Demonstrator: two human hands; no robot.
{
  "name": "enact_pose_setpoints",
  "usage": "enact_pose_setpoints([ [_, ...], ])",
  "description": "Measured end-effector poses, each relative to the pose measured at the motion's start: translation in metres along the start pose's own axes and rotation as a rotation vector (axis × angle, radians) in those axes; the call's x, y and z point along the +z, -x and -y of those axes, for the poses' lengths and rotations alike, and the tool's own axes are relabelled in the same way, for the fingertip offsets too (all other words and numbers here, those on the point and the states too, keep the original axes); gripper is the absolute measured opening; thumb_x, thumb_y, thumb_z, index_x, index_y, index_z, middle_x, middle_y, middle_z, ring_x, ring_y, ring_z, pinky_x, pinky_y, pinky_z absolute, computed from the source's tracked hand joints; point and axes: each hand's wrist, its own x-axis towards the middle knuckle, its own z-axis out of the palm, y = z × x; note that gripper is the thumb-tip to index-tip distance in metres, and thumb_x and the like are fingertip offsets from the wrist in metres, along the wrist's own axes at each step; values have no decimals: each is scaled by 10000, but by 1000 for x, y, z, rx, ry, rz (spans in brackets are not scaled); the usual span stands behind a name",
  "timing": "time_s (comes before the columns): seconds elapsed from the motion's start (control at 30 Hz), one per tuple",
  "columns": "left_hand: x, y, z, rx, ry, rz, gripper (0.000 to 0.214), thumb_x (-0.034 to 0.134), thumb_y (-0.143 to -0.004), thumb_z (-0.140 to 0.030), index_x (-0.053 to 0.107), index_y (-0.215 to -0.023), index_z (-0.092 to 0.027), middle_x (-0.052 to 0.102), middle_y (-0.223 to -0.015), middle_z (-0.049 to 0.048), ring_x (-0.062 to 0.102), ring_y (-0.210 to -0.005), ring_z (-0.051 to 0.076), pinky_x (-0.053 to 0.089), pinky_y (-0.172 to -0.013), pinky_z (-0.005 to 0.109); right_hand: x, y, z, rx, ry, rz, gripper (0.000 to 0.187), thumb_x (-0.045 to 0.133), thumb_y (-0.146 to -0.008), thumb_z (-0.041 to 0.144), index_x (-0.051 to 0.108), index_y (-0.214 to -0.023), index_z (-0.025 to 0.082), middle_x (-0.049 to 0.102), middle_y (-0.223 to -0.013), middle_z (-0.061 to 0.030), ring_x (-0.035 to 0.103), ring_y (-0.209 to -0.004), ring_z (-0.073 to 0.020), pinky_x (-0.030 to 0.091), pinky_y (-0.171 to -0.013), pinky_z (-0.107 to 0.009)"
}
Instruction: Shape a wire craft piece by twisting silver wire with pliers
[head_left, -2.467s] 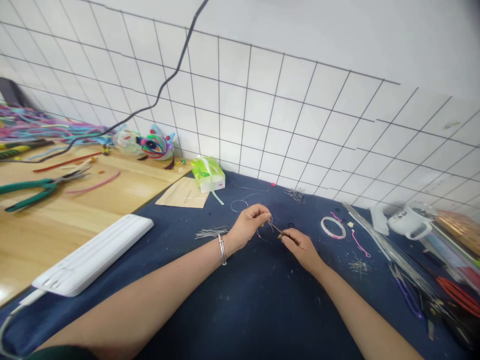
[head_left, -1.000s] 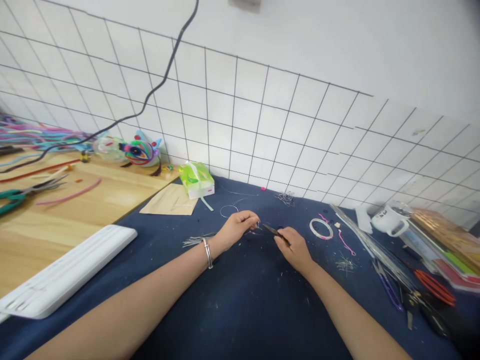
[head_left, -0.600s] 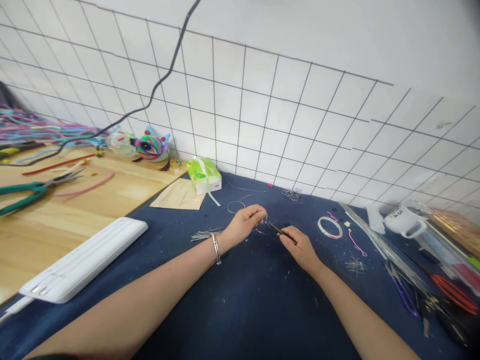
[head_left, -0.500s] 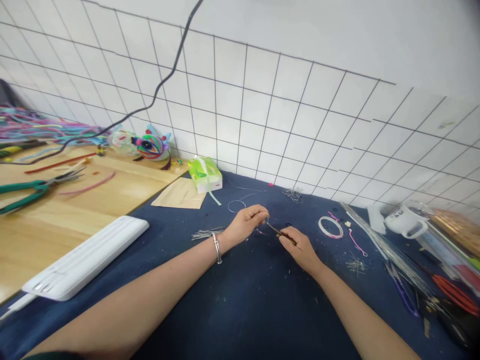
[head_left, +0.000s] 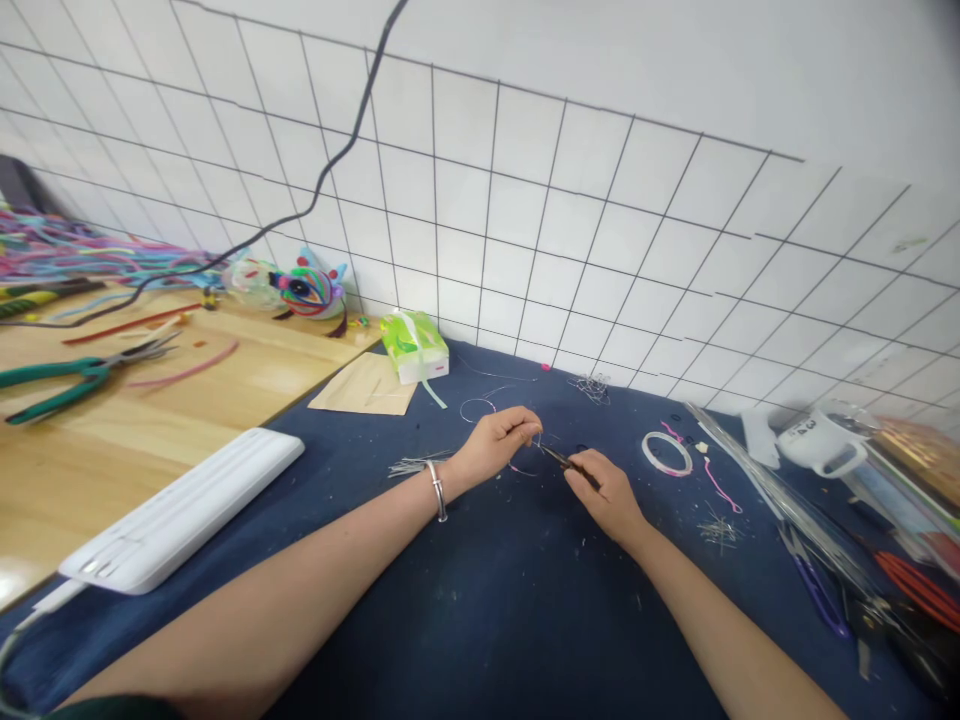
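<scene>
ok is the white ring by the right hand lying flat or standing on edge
Flat on the blue cloth: the white ring's whole hoop shows, cloth visible through its middle.

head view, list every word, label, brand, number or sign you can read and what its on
"34", probably: dark tilted characters on the white mug, blurred, so not certain.
Green and white packet: small pink mark on its end, too small to read.
Pliers in the right hand: no text can be read.
Nothing else is legible.

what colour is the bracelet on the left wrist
Silver; the bracelet shows in the head view, the only view here.
</scene>
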Motion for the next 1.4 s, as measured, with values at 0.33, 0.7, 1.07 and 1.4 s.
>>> enact_pose_setpoints([
  [0.33,2,-1,1,58,4,24,225,421,-849,-303,579,-802,-149,553,-723,11,491,-677,107,396,-640,215,1,1,4,-5,-50,44,159,445,-841,285,564,-900,197,525,-785,-20,495,-733,-135,397,-693,-263],
  [0.7,1,1,-5,8,94,81,256,415,-850,-349,560,-816,-141,491,-679,-5,424,-568,80,360,-529,194,-1,2,5,-58,-15,-4,149,445,-838,275,556,-900,197,519,-783,-32,487,-734,-143,408,-691,-281],
  [1.07,-3,-1,-6,12,147,120,247,429,-842,-332,570,-783,-138,514,-684,0,455,-638,93,375,-612,218,-3,2,8,-66,1,-9,187,432,-841,306,576,-887,196,528,-739,-27,491,-685,-134,415,-645,-264],
  [1.4,-4,-3,6,-187,414,191,213,635,-696,-301,589,-793,-117,552,-672,2,484,-599,80,385,-578,217,-3,1,6,5,-18,-53,189,435,-844,322,575,-864,196,532,-742,-23,495,-698,-138,405,-660,-262],
])
